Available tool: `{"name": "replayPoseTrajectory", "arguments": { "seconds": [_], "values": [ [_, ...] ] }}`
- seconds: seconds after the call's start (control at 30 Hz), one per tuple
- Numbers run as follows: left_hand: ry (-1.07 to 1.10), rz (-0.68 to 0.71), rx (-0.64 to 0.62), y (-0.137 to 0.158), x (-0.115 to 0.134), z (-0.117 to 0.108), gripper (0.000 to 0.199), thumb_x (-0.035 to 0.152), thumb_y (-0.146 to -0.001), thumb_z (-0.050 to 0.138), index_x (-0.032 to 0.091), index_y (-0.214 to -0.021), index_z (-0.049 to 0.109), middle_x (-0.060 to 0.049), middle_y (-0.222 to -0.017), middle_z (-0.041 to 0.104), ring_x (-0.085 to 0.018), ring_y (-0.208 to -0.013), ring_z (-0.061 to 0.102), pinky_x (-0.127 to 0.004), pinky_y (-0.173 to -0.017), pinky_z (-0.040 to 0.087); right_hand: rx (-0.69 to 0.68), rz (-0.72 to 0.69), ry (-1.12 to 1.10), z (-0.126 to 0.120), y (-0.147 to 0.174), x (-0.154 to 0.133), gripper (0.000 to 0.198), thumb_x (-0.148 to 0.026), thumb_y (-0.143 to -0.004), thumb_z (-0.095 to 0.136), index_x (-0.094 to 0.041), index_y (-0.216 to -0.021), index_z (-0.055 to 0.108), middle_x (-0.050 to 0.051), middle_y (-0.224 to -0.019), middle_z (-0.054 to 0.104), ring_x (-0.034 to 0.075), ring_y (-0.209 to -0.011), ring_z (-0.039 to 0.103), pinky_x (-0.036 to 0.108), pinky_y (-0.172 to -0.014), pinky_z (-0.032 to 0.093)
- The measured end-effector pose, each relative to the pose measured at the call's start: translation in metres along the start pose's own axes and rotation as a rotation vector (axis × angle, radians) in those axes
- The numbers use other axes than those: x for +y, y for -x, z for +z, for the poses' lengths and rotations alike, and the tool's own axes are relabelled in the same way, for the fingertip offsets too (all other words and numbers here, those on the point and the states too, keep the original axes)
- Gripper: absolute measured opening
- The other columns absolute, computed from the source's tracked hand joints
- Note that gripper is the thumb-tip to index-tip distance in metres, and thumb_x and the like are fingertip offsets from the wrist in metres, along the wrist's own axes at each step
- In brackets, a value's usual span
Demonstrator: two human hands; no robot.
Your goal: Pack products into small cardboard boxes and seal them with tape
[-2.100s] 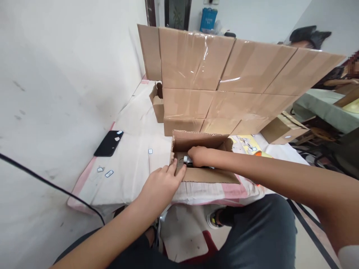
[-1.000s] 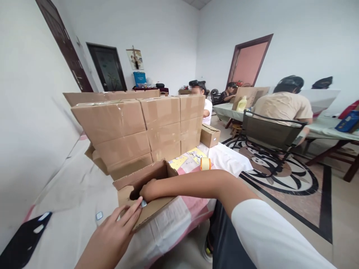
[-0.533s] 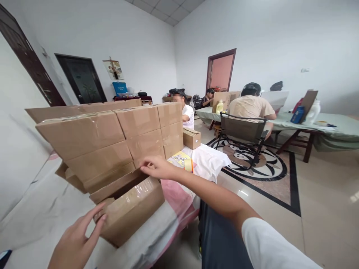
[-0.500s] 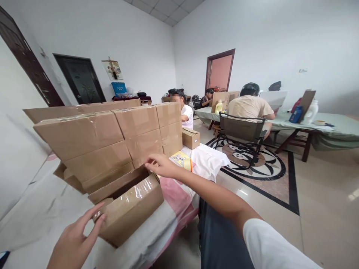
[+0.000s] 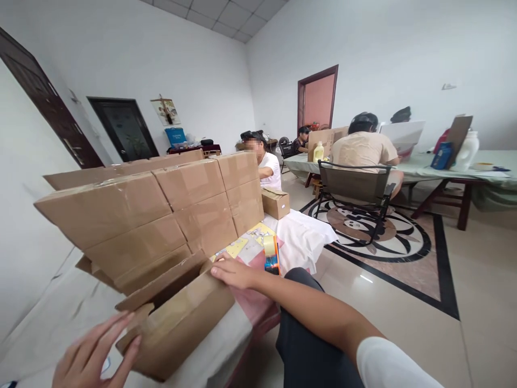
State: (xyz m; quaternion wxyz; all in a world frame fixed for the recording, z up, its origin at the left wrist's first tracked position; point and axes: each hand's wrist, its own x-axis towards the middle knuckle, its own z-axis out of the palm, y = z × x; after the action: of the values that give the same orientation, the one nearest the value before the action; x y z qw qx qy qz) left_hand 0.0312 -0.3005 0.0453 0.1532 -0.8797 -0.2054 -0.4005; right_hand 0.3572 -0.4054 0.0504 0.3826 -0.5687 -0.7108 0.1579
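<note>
An open cardboard box (image 5: pixel 183 323) lies before me on the cloth-covered table, its long flap raised and its inside dark. My left hand (image 5: pixel 91 350) is at the box's near-left end, thumb and fingers apart on either side of a small end flap (image 5: pixel 141 319), with the fingertips against the cardboard. My right hand (image 5: pixel 234 271) rests over the far-right corner, its fingers together and bent on the edge; the fingertips are partly hidden. A tape dispenser (image 5: pixel 271 253) with a clear roll stands beyond my right wrist.
Behind the open box rises a stack of taped cardboard boxes (image 5: pixel 194 207). A smaller box (image 5: pixel 277 203) stands at the table's far right, near a person in white (image 5: pixel 270 170). Another person (image 5: pixel 363 145) sits in a chair at a green-covered table (image 5: pixel 495 186).
My right hand has gone from a pinch at the box's far end to lying over its corner. My left-hand fingers have shifted on the end flap. The view has tilted, exposing the tape dispenser.
</note>
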Motion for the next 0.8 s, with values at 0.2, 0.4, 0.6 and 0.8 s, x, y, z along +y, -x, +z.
{"name": "replayPoseTrajectory", "arguments": {
  "seconds": [0.2,0.4,0.6,0.8],
  "values": [
    [-0.129,-0.350,-0.183,-0.014,0.013,0.007,0.086,0.047,-0.091,0.051,0.040,-0.160,0.000,-0.007,-0.171,0.012,-0.044,-0.153,0.019,-0.068,-0.113,0.032,0.223,0.037,-0.074,0.022,-0.010,0.013,0.076,-0.020,-0.080,0.066,-0.016,-0.149,0.037,0.016,-0.142,0.048,0.027,-0.135,0.044,0.044,-0.114,0.038],
    [-0.134,-0.293,-0.525,-0.038,0.027,-0.004,0.070,0.032,-0.091,0.042,0.018,-0.157,0.027,-0.020,-0.167,0.019,-0.038,-0.153,0.024,-0.067,-0.117,0.014,0.155,0.183,-0.242,0.025,-0.007,0.019,0.070,-0.029,-0.083,0.066,-0.015,-0.146,0.041,0.017,-0.144,0.050,0.025,-0.120,0.056,0.040,-0.099,0.049],
    [-0.070,-0.144,-0.598,-0.045,0.036,-0.010,0.059,0.034,-0.098,0.040,0.019,-0.154,0.035,-0.014,-0.132,0.067,-0.027,-0.120,0.062,-0.055,-0.118,0.018,0.282,0.169,-0.165,0.011,0.001,0.027,0.057,-0.044,-0.087,0.065,-0.016,-0.136,0.052,0.015,-0.137,0.059,0.024,-0.116,0.059,0.039,-0.100,0.047],
    [-0.171,0.011,-0.522,-0.024,0.046,0.011,0.069,0.067,-0.091,0.052,0.016,-0.137,0.058,-0.019,-0.134,0.064,-0.038,-0.120,0.058,-0.055,-0.108,0.032,0.928,0.651,0.095,-0.058,0.021,0.066,0.063,-0.039,-0.077,0.072,-0.019,-0.133,0.050,0.019,-0.142,0.049,0.041,-0.136,0.042,0.062,-0.111,0.033]
  ]
}}
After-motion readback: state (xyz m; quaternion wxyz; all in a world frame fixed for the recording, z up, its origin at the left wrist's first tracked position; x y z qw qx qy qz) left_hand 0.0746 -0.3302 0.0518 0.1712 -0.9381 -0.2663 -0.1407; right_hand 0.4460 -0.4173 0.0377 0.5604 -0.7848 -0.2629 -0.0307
